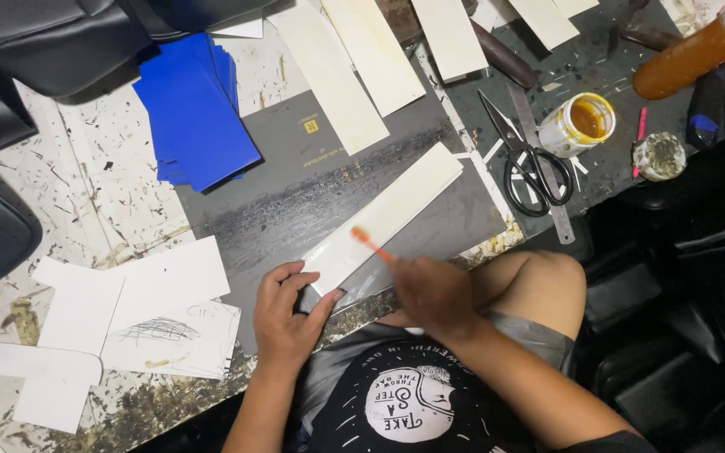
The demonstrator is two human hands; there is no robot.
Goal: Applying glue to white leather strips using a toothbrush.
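- The cream strip (388, 216) lay on the dark mat (295, 180) on the worktop, its long axis running up and away to the right from the left hand (285, 315).
- Left fingers (322, 304), spread, pressed its near end.
- The right hand (434, 294), blurred, pinched an orange brush (371, 245) over the strip's middle.

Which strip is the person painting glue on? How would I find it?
Find the big dark grey board in the middle of the table. One long cream strip lies slanted across its near edge, pinned by the left hand, with the right hand sweeping an orange brush over it. The other cream strips lie farther back, untouched.
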